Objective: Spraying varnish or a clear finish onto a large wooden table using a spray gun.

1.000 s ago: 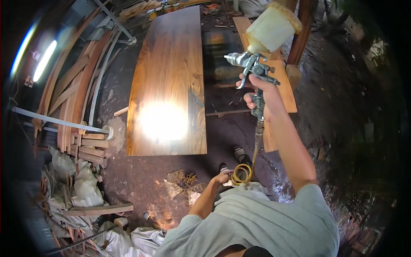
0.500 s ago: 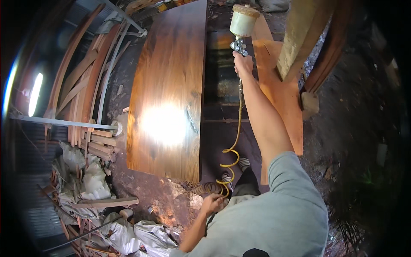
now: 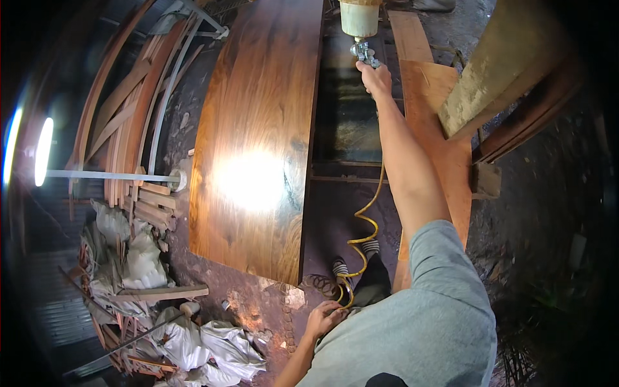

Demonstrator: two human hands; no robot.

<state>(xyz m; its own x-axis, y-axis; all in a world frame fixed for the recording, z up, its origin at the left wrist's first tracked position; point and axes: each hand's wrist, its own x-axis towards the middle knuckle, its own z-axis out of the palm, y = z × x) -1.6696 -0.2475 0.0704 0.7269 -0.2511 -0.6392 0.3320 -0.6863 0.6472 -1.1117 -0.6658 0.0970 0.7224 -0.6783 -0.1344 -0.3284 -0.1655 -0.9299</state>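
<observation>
At the far end of my outstretched right arm, my right hand (image 3: 376, 80) is closed around the grip of a metal spray gun (image 3: 363, 51). The gun carries a whitish cup (image 3: 359, 19) on top, cut off by the upper edge. A yellow coiled air hose (image 3: 369, 222) hangs from the gun toward my waist. My left hand (image 3: 325, 317), low by my waist, has its fingers curled on that hose. To the left of the gun lies a long glossy brown wooden slab (image 3: 258, 109), a lamp's glare bright on its surface.
Orange-brown boards (image 3: 435, 174) lie right of my arm, beside a thick wooden post (image 3: 500, 71). Planks (image 3: 132, 109) lean at the left. Crumpled silvery sheets (image 3: 225, 348) and scrap wood lie lower left. A dark panel (image 3: 351, 109) sits beyond the slab's right edge.
My right hand and the spray gun have shifted slightly right in the picture, and the cup now partly leaves the top. The view has turned a little; the left hand stays on the hose.
</observation>
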